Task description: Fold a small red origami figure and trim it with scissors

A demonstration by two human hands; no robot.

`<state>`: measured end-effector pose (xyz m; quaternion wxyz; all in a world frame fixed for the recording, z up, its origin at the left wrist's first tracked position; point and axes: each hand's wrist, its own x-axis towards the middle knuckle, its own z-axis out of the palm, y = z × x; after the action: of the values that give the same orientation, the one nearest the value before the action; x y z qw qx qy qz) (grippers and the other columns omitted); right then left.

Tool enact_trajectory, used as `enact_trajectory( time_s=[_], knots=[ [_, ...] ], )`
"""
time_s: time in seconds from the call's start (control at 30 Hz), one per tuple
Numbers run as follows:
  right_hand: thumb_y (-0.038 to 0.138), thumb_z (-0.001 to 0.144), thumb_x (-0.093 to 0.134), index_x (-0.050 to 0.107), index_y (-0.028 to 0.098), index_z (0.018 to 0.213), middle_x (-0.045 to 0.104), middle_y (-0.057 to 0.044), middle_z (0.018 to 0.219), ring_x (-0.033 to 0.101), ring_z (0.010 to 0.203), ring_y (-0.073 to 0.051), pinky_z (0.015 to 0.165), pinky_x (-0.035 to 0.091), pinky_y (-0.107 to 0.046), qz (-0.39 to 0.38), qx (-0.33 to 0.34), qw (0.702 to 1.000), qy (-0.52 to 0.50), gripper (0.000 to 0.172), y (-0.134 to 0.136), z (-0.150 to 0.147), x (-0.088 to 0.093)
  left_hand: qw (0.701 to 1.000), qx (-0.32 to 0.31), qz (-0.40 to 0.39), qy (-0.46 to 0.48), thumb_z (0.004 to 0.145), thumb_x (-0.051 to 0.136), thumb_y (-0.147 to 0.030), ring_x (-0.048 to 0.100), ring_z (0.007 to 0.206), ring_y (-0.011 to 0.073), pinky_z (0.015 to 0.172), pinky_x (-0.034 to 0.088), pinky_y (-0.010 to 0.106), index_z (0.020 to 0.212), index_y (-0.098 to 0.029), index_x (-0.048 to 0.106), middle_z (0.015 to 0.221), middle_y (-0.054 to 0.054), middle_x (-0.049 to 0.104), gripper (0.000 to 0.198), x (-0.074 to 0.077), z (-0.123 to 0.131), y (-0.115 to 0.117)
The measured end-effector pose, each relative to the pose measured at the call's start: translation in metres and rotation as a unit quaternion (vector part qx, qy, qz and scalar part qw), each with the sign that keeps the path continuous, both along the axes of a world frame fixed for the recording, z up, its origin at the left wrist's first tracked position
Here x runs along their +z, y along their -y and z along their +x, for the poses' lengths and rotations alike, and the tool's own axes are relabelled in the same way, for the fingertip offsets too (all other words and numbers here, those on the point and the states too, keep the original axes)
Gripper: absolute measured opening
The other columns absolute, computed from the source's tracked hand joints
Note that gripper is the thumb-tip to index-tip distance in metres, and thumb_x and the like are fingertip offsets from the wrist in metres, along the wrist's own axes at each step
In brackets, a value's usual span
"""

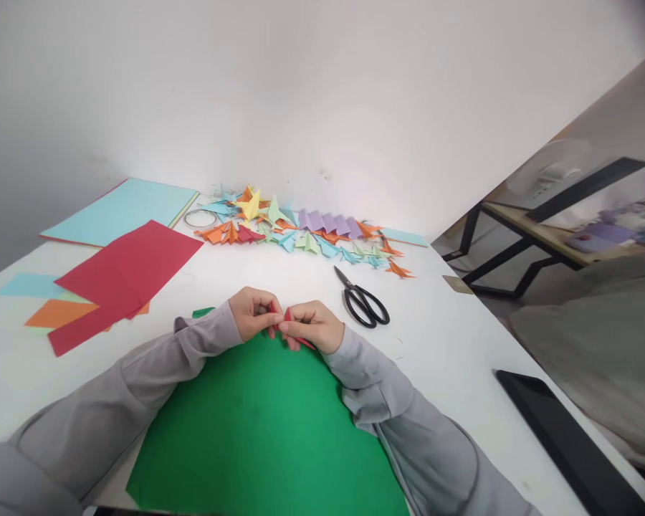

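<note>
A small folded piece of red paper (305, 343) is pinched between both hands, and its thin tip points down to the right. My left hand (255, 313) grips its left part with thumb and fingers. My right hand (314, 326) is closed on the right part, the fingertips of both hands nearly touching. Much of the red piece is hidden by the fingers. Beneath the hands and forearms lies a large green sheet (269, 430), reaching down to the near table edge.
Black-handled scissors (362, 299) lie right of the hands. Folded colourful paper shapes (301, 229) line the wall. Red sheets (134, 265), an orange piece (59, 314) and a light blue sheet (129, 209) lie left. A black flat object (564, 437) rests at the right edge.
</note>
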<state>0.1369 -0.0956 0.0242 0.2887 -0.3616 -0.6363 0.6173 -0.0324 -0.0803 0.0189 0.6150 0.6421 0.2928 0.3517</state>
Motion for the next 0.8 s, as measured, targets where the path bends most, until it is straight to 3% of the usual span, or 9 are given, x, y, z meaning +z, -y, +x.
enact_trajectory(
  time_s=[0.13,0.33,0.53,0.8],
  knots=[
    [0.046,0.064,0.069,0.061,0.013,0.055,0.058,0.0,0.042,0.05,0.036,-0.009,0.038,0.038,-0.021,-0.03,-0.022,0.999,-0.016,0.035,0.001,0.0,0.002,1.0,0.003,-0.017,0.009,0.06,0.075,-0.034,0.056,0.041,0.0092,0.042,0.042,0.018,0.058,-0.01,0.058,0.05,0.002,0.061,0.03,0.001,0.001,0.0],
    [0.05,0.065,0.067,0.061,0.014,0.053,0.058,0.0,0.042,0.05,0.036,-0.009,0.039,0.037,-0.021,-0.002,-0.089,0.995,-0.048,0.038,0.0,-0.002,-0.002,0.991,0.022,-0.128,0.041,0.053,0.077,-0.042,0.061,0.046,0.0144,0.048,0.052,0.026,0.065,-0.009,0.058,0.05,0.004,0.064,0.04,0.005,0.004,-0.005],
    [0.051,0.064,0.067,0.059,0.014,0.049,0.054,0.001,0.036,0.044,0.03,-0.008,0.033,0.031,-0.02,-0.007,-0.112,0.993,-0.042,0.041,-0.001,-0.003,-0.004,0.992,0.061,-0.099,0.047,0.043,0.083,-0.026,0.056,0.041,0.0099,0.04,0.048,0.02,0.059,-0.009,0.056,0.046,0.0,0.062,0.036,0.007,0.01,0.001],
    [0.042,0.07,0.063,0.056,0.015,0.05,0.051,0.004,0.035,0.039,0.03,-0.006,0.034,0.026,-0.021,0.021,-0.061,0.995,-0.074,0.035,-0.002,0.004,-0.008,0.989,-0.031,-0.132,0.065,0.047,0.082,-0.025,0.058,0.041,0.0104,0.044,0.048,0.02,0.059,-0.008,0.06,0.047,0.002,0.063,0.03,0.007,0.007,0.0]
  ],
)
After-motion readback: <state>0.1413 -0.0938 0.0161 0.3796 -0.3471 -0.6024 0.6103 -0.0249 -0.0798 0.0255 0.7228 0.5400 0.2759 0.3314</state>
